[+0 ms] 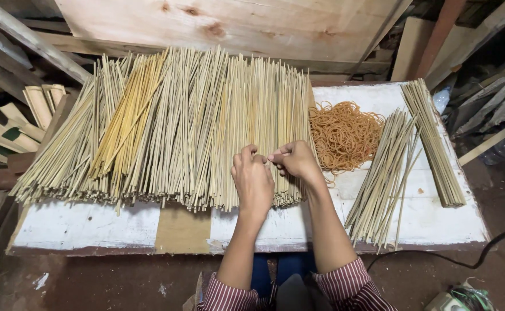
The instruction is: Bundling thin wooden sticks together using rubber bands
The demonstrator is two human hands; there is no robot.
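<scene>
Nearest the camera, two striped sleeves point(344, 285) rise from the bottom edge, forearms reaching over the near edge of the bench point(85, 224), a white-painted board with a bare brown patch near its front middle.

Left hand point(253, 183): knuckles up, fingers curled narrow, resting on the right-hand end of the large pile of thin bamboo sticks point(177, 126). Whether a stick is pinched underneath cannot be told. Right hand point(298, 161): thumb and forefinger pinched together just beside the left fingertips, apparently on something very thin; the item itself is too small to identify.

The large pile covers the left and centre of the bench, sticks running from front to back and fanned toward the far left corner. A heap of tan rubber bands point(344, 135) lies just right of the hands, judged to be within easy reach. A looser batch of sticks point(382, 178) slants toward the near right edge; a tidier bundle point(433, 141) lies along the right edge.

Open room: bare strip along the near edge and a patch between the bands and the right bundles. Timber offcuts point(16, 124) crowd the left side.
</scene>
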